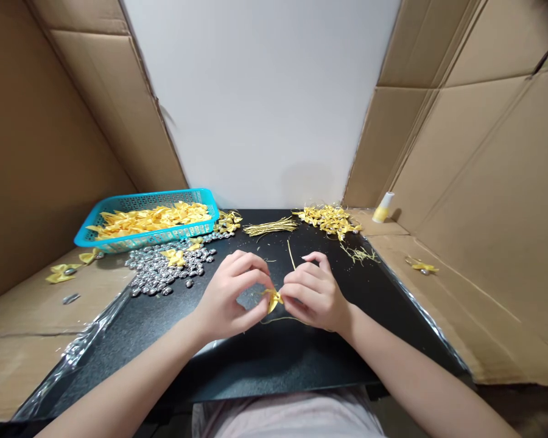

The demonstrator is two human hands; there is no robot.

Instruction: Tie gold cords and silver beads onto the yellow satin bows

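At the lower centre of the frame, a small yellow bow [273, 301] of satiny ribbon sits pinched between the two hands. The left hand [237, 289] clamps it with thumb and forefinger curved into a ring; the right hand [315, 297] has its fingertips closed at the bow's right side, and a thin golden cord [291, 254] sticks up behind its knuckles. Beneath lies the black tabletop [256, 377], finely grained, with crinkled silver foil [80, 350] along its left edge. At centre left, glossy, rounded metallic beads [148, 274] spread below a turquoise latticed plastic basket [182, 232] full of pointed yellow ribbon pieces [155, 218]. Straight golden strands [270, 227] form a bundle at mid-frame, left of a tangled heap of bows [331, 220]. A tapered white-and-yellow cone [383, 208] stands on creased brown cardboard [442, 286] at right.
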